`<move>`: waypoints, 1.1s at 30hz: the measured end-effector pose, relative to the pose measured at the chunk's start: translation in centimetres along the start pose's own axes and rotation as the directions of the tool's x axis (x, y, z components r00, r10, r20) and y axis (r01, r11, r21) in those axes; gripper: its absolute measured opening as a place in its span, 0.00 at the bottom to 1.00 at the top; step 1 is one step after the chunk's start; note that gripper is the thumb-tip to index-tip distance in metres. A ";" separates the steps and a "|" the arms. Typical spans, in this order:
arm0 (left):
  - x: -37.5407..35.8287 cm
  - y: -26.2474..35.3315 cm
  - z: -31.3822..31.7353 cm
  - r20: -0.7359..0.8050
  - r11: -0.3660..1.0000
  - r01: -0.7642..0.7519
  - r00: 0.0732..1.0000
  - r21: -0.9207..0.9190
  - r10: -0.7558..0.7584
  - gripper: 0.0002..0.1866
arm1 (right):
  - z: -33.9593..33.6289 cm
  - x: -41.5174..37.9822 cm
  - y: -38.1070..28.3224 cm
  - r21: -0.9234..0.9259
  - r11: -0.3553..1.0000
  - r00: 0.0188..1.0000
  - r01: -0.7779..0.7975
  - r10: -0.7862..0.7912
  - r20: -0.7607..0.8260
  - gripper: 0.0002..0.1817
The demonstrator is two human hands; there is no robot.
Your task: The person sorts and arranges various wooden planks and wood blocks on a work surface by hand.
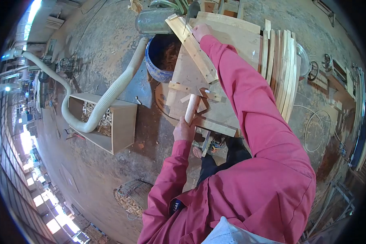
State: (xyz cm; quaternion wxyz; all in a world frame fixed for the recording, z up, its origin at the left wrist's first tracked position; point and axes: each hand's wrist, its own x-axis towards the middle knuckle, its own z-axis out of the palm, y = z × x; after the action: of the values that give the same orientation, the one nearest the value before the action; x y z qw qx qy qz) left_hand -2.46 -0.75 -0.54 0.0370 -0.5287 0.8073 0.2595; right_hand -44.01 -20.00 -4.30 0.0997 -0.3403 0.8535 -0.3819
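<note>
My left hand (184,130) is closed around the near end of a pale wooden piece (192,109). That piece slants up over the worktable (227,116), its far end by a small dark pointed part. Over at the far side of the table, my right hand (201,31) is curled beside a long wooden board (193,46) that lies diagonally. A thin dark metal blade (191,15) stands close to the right fingers; what they hold, if anything, is hidden. A wooden strip (183,87) crosses the table just beyond the held piece.
Curved wooden strips (286,69) lie along the table's right side. A blue tub (160,76) with shavings stands left of the table, below a green metal drum (152,21). A ribbed hose (122,87) runs past an open wooden box (124,126). A basket (132,197) sits behind left.
</note>
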 end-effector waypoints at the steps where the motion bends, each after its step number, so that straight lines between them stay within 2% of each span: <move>1: 0.2 0.2 0.0 -0.007 1.000 0.006 1.000 0.003 -0.006 0.28 | -0.6 0.0 -0.3 0.007 1.000 1.000 0.006 -0.006 0.004 0.13; 6: 0.5 1.6 -0.3 0.016 0.998 0.063 0.998 0.032 -0.063 0.28 | -1.2 0.2 1.6 -0.103 0.994 0.999 0.022 -0.018 0.031 0.15; 8: 0.3 2.2 -0.3 0.054 0.995 0.078 0.996 -0.066 -0.074 0.27 | 1.8 1.2 5.3 -0.228 0.972 0.998 0.062 -0.062 0.007 0.17; 9: 0.1 1.6 -0.6 0.045 0.991 0.084 0.996 -0.103 -0.080 0.26 | 1.9 0.1 5.6 -0.026 0.998 0.998 0.054 -0.053 0.026 0.20; 10: 0.0 1.1 -0.3 0.046 0.992 0.074 0.997 -0.107 -0.069 0.25 | 1.2 -0.7 4.4 0.045 0.999 0.991 0.022 -0.028 0.132 0.22; 11: -0.6 0.3 -0.5 0.040 0.992 0.071 0.997 -0.102 -0.067 0.24 | -2.5 -3.1 0.3 0.091 0.996 0.961 -0.016 -0.009 0.276 0.28; 12: -1.1 -0.4 -0.5 0.034 0.993 0.066 0.997 -0.094 -0.063 0.23 | -2.0 -3.9 -0.1 0.186 0.981 0.959 0.056 -0.105 0.262 0.27; 13: -1.8 -0.2 -1.2 0.040 0.988 0.089 0.996 -0.130 -0.084 0.23 | -0.6 -4.0 0.5 0.151 0.985 0.983 0.089 -0.111 0.148 0.25; 14: -2.4 -0.6 -1.3 0.015 0.993 0.056 0.998 -0.107 -0.054 0.23 | 1.6 -3.5 2.5 0.028 0.995 0.995 0.092 -0.093 0.033 0.22; 15: -2.9 -1.4 -1.1 0.002 0.996 0.042 0.999 -0.074 -0.042 0.23 | 1.0 -4.5 3.2 0.052 0.982 0.984 0.180 -0.180 -0.016 0.21; 16: -3.3 -2.1 -0.7 -0.002 0.999 0.021 1.000 -0.045 -0.021 0.22 | -1.8 -7.8 0.9 0.122 0.990 0.996 0.067 -0.058 -0.074 0.20; 17: -3.9 -2.3 -0.5 -0.015 1.000 0.006 1.000 -0.026 -0.007 0.22 | -0.4 -7.9 4.4 0.334 0.942 0.989 0.031 0.020 -0.148 0.23; 18: -3.1 -1.7 -1.5 0.002 1.000 0.004 1.000 -0.016 -0.004 0.23 | -2.0 -8.1 5.1 0.441 0.894 0.972 -0.079 0.168 -0.166 0.23; 19: -3.7 -1.5 -2.2 -0.014 1.000 -0.025 1.000 -0.008 0.025 0.22 | -3.1 -9.8 5.4 0.738 0.674 0.919 -0.021 0.303 -0.251 0.22; 20: -3.9 -2.2 -1.7 -0.035 1.000 -0.011 0.999 -0.023 0.010 0.22 | -7.0 -13.1 2.9 0.788 0.608 0.855 -0.096 0.456 -0.248 0.20; 22: -4.3 -4.2 -0.5 -0.077 0.987 -0.101 0.993 -0.121 0.092 0.20 | -10.8 -18.1 -3.5 0.764 0.635 0.777 -0.115 0.537 -0.330 0.21; 23: -4.9 -4.8 -1.1 -0.081 0.988 -0.110 0.992 -0.110 0.101 0.17 | -8.4 -18.2 -5.7 0.783 0.621 0.834 -0.043 0.454 -0.314 0.18; 24: -5.2 -5.4 -1.7 -0.089 0.987 -0.116 0.990 -0.114 0.106 0.17 | -6.0 -18.8 -10.7 0.674 0.736 0.944 0.069 0.171 -0.284 0.17; 25: -5.5 -5.8 -1.8 -0.064 0.988 -0.079 0.995 -0.133 0.071 0.17 | -3.7 -19.4 -16.0 0.582 0.770 0.962 0.262 -0.162 -0.219 0.17; 26: -6.1 -5.6 -1.5 -0.023 0.986 -0.052 0.999 -0.158 0.049 0.17 | -1.3 -20.0 -21.4 0.551 0.707 0.884 0.443 -0.445 -0.139 0.16; 27: -6.2 -6.7 -0.5 -0.035 0.981 -0.111 0.994 -0.162 0.107 0.19 | -0.4 -22.1 -24.8 0.627 0.714 0.846 0.311 -0.509 0.160 0.18; 28: -6.5 -7.5 0.2 -0.069 0.973 -0.118 0.992 -0.196 0.107 0.19 | -2.5 -25.9 -28.8 0.470 0.750 0.780 0.466 -0.599 0.182 0.23; 29: -6.5 -7.9 0.5 -0.096 0.963 -0.144 0.988 -0.229 0.125 0.20 | -1.9 -27.4 -29.5 0.363 0.538 0.595 0.760 -0.802 -0.057 0.27; 30: -6.5 -8.4 0.8 -0.067 0.976 -0.092 0.995 -0.199 0.080 0.20 | -2.2 -29.4 -28.8 0.274 0.614 0.639 0.740 -0.769 0.000 0.27; 31: -6.5 -8.8 1.2 -0.024 0.985 -0.052 0.999 -0.167 0.049 0.20 | -2.1 -31.1 -26.5 0.333 0.671 0.725 0.662 -0.686 -0.058 0.28; 32: -6.1 -9.4 1.3 0.082 0.994 -0.032 0.996 -0.102 0.040 0.21 | -1.4 -32.6 -22.7 0.372 0.754 0.831 0.541 -0.548 -0.097 0.29; 33: -5.5 -10.1 2.5 0.149 0.996 -0.082 0.986 0.017 0.079 0.20 | -2.4 -34.2 -18.4 0.183 0.849 0.869 0.495 -0.481 -0.116 0.30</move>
State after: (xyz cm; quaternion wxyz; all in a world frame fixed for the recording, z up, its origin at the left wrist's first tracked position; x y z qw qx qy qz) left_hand 8.21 1.90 -4.65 0.0923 -0.4744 0.8260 0.2901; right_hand -10.14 -4.85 7.55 0.0058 -0.5208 0.6975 -0.4922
